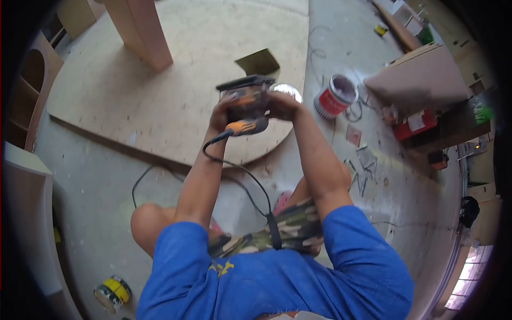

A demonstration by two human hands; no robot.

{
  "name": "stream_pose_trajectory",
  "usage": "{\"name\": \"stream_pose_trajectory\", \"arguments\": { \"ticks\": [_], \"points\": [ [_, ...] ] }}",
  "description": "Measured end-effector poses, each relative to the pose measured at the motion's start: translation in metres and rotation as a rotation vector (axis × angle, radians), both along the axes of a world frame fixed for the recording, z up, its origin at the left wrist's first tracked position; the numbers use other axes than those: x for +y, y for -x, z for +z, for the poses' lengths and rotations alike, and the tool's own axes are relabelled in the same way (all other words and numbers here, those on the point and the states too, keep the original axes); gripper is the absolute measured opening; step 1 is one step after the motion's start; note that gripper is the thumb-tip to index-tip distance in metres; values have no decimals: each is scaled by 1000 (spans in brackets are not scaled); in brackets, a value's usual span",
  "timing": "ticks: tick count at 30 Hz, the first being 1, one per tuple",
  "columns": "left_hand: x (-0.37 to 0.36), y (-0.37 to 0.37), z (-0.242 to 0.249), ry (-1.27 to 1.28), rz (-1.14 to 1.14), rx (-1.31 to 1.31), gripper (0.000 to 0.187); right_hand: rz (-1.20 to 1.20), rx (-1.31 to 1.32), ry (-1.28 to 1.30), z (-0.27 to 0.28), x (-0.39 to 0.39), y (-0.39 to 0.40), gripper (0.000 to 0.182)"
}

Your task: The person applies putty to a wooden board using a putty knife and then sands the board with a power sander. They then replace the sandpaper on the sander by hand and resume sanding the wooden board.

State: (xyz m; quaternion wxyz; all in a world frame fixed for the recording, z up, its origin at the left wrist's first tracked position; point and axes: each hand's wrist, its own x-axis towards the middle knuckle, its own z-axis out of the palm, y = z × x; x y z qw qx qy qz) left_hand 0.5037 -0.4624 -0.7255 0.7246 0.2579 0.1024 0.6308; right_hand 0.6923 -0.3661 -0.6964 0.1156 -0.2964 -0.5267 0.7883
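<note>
Both hands hold an orange and black power sander (248, 101) above the near edge of a large wooden panel (197, 80). Its flat black pad faces away from me, and its orange-tipped handle with the black cord points toward me. My left hand (223, 111) grips the sander's left side. On the right side, my right hand (282, 105) has its fingers against the body. A folded dark sheet (258, 62) lies on the panel just beyond the tool. Partly behind my right hand is a shiny round lid or tin (288, 92).
A red-labelled paint can (336, 96) stands on the floor to the right, near scattered scraps (367, 160). An upright wooden post (140, 32) rises from the panel. A yellow-labelled can (113, 293) sits at lower left. The black cord (242, 168) loops over my lap.
</note>
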Motion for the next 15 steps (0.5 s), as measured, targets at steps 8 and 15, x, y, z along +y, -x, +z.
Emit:
{"name": "stream_pose_trajectory", "arguments": {
  "ticks": [8, 15],
  "points": [
    [-10, -3, -11, 136, 328, 360, 63, -264, -249, 30, -25, 8, -11, 109],
    [-22, 2, -58, 290, 114, 653, 116, -547, -376, -260, -69, 11, 0, 72]
  ]
}}
